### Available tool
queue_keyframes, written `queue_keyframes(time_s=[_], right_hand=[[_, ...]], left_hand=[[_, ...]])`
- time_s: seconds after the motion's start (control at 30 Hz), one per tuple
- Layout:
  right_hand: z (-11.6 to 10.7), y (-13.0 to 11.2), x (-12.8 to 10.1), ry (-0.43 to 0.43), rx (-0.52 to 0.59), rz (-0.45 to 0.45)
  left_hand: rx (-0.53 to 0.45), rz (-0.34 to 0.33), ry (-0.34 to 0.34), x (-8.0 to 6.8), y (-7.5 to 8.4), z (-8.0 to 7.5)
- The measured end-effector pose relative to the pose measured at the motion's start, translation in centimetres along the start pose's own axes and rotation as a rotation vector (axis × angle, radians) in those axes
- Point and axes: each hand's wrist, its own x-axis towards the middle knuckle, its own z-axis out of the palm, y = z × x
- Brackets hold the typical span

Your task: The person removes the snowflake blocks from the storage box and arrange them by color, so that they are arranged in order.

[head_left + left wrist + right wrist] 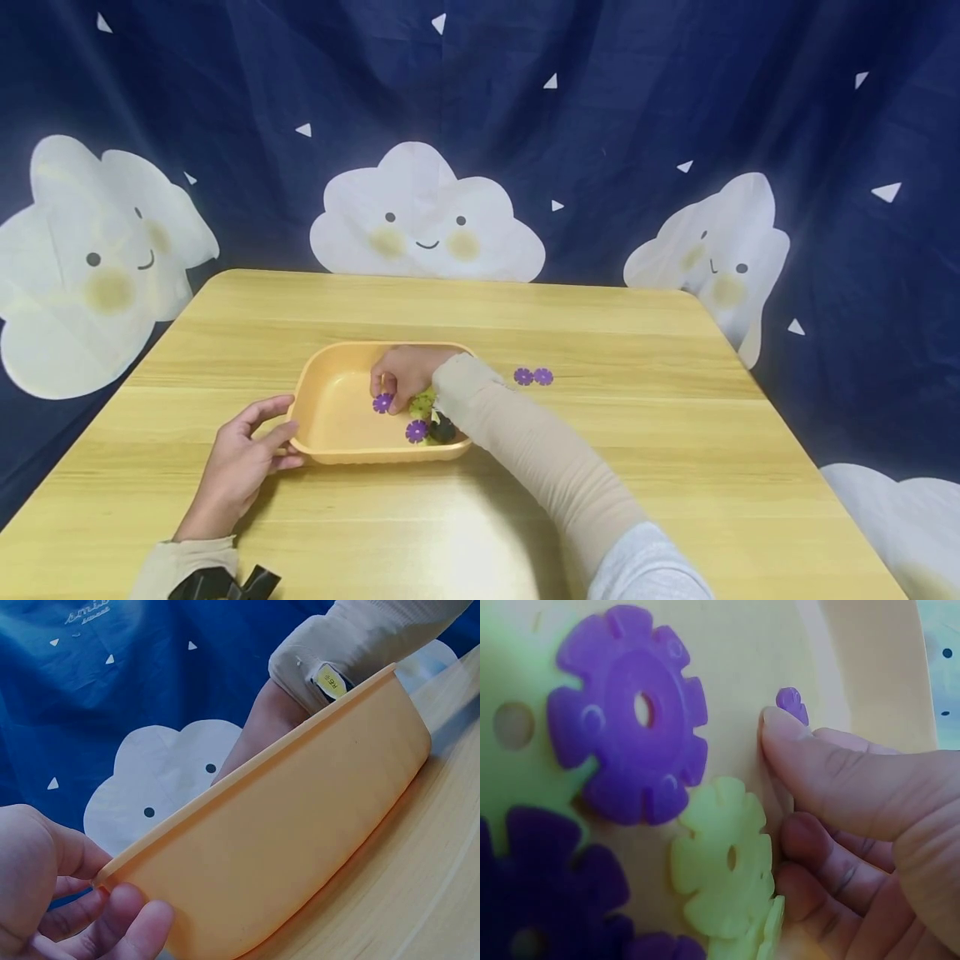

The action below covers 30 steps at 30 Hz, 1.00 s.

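Left hand (243,454) pinches the left end of the orange tray (337,417) at its rim, some fingertips lying against the outer wall. Tray sits on the wood-grain table (337,542). Right hand (408,375) is down inside the tray, thumb and finger pinching a purple disc (382,403) with notched edges (flower-shaped, basically); right wrist view shows only part of that disc past the thumb tip, other fingers curled below.

Also in the tray, near the right hand: yellow-green discs (422,406), plus a second purple disc (416,431) closer to the near wall. Right wrist view has a big purple one up close, centre hole visible, with yellow-green discs beside and behind it. Dark shape (442,429) next to the second purple disc: could be more pieces or wrist gear, can't tell from here.

Outside the tray, on the table to its right: two purple discs (533,377) side by side, well apart from both hands. Beige sleeve (540,442) on the right arm crosses over the tray's right end. Black strap (217,583) at the left wrist. Behind the table, dark blue curtain (247,75) with white smiling clouds (427,217) and small white triangles.
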Motion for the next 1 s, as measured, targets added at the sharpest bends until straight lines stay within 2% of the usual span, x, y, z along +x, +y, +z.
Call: queue_keyframes(time_s=[0.3,0.63,0.83,1.0], right_hand=[[0.0,-0.5,-0.2,-0.004,-0.047,0.011],[0.2,-0.8,-0.6,-0.014,0.015,-0.008],[-0.1,-0.7,-0.7,0.025,-0.027,-0.007],[-0.8,-0.6,-1.1,0.026,0.033,-0.037]], left_hand=[[-0.01,0.01,0.003,0.0,0.0,-0.1],[-0.006,0.003,0.008,0.0,-0.1,-0.1],[0.007,0.001,-0.001,0.1,-0.2,0.0],[0.016,0.0,-0.007,0.1,-0.2,0.0]])
